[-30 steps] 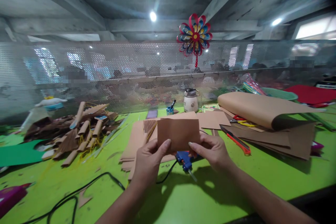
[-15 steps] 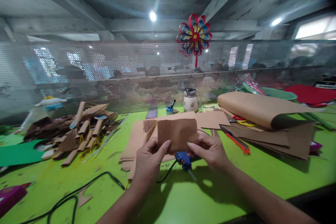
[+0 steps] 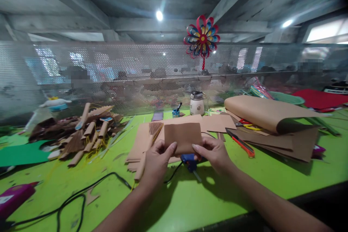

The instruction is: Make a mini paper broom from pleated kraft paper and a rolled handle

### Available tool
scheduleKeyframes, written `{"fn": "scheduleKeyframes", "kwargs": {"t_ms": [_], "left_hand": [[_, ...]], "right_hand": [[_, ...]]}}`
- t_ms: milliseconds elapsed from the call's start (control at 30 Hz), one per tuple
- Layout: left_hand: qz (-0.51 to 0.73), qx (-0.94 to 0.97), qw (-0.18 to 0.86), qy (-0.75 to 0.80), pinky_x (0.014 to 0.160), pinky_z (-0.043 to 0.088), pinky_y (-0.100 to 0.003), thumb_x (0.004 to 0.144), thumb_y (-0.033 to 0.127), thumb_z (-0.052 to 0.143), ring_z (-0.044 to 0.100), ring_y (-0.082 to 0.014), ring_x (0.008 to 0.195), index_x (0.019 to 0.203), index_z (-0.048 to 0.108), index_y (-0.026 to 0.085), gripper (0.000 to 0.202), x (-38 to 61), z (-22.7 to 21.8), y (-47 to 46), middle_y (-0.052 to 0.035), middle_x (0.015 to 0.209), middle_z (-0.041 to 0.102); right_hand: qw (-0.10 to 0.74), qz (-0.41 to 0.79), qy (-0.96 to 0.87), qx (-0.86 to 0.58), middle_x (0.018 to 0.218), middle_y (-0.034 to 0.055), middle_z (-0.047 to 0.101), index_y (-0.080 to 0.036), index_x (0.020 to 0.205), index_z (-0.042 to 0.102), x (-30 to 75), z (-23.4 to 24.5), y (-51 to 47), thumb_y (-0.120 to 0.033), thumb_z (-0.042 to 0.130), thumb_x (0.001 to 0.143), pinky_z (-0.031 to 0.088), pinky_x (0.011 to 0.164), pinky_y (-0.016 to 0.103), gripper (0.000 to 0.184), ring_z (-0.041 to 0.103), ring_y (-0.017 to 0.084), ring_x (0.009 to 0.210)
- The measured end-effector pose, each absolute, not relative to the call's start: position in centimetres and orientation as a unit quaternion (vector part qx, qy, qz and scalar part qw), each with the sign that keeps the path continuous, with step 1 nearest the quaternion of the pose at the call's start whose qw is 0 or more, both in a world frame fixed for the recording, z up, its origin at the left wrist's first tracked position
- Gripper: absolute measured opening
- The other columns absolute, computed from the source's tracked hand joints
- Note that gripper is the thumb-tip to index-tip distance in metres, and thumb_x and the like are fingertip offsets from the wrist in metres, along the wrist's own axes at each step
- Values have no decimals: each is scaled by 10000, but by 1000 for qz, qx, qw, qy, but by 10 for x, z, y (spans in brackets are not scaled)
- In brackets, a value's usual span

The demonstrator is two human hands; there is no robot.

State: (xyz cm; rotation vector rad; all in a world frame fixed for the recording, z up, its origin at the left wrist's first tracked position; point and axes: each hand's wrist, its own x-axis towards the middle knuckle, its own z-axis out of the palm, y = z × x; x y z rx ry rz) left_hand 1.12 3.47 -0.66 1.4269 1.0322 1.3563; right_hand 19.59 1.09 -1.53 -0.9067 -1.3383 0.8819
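Both my hands hold up a small brown paper rectangle (image 3: 182,136) above the green table (image 3: 217,203). My left hand (image 3: 157,163) pinches its lower left edge, thumb on the front. My right hand (image 3: 212,154) pinches the lower right edge. Just below the paper, between my hands, a blue glue gun (image 3: 190,162) lies on the table with its black cord (image 3: 81,199) trailing left. A stack of cut brown paper sheets (image 3: 141,141) with a pleated fan piece (image 3: 154,128) lies behind the paper.
A heap of rolled brown paper pieces (image 3: 81,134) sits at the left. A large brown paper roll (image 3: 266,112), scissors and an orange utility knife (image 3: 240,143) lie at the right. A jar (image 3: 197,103) stands by the perforated metal screen, with a paper pinwheel (image 3: 201,38) above.
My hands have lowered the paper rectangle slightly and drawn a little closer together along its bottom edge; the view shifted a little.
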Motion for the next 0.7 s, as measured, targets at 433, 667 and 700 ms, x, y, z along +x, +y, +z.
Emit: {"fn": "scheduleKeyframes", "kwargs": {"t_ms": [433,667,700], "left_hand": [[565,540,465,416,508,467,-234,583,310,776,595,-137,555,777,502,177,361,16,2,6,23,644,647],[501,526,493,479,477,442,-211,600,237,749,630,-159,565,1070,463,191,552,3,-16,-49,-19,732,716],[486,531,489,492,501,458,-224,605,232,742,643,-171,583,1106,459,195,576,1,-21,-53,-18,731,717]], "right_hand": [[591,400,-562,-419,507,1,636,-168,577,579,194,-14,-24,-339,710,729,443,536,255,263,545,118,478],[500,459,-547,-490,449,-36,567,-179,553,521,186,-22,-78,-361,687,708,375,461,224,291,478,91,414],[472,464,-550,-510,431,-46,538,-179,552,514,185,-22,-83,-366,680,705,348,434,215,293,457,85,392]]}}
